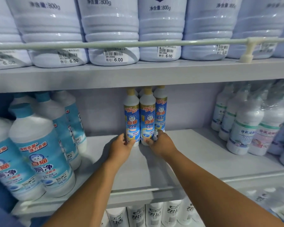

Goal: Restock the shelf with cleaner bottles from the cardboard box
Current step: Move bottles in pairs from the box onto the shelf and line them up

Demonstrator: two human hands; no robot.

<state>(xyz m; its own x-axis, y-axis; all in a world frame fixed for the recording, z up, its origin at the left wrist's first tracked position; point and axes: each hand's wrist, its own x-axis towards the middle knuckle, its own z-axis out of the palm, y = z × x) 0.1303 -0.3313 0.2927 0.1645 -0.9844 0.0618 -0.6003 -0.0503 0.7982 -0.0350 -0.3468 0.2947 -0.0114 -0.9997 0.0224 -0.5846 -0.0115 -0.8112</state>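
Bottles (140, 117) stood upright just past both hands, deep on the shelf (195, 145); left hand (121, 147) gripped one base, right hand (161, 143) gripped its neighbour's, neither hand really nearer.

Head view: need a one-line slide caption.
Both hands, left hand and right hand, grip the bases of two slim gold-capped cleaner bottles standing on the middle shelf.
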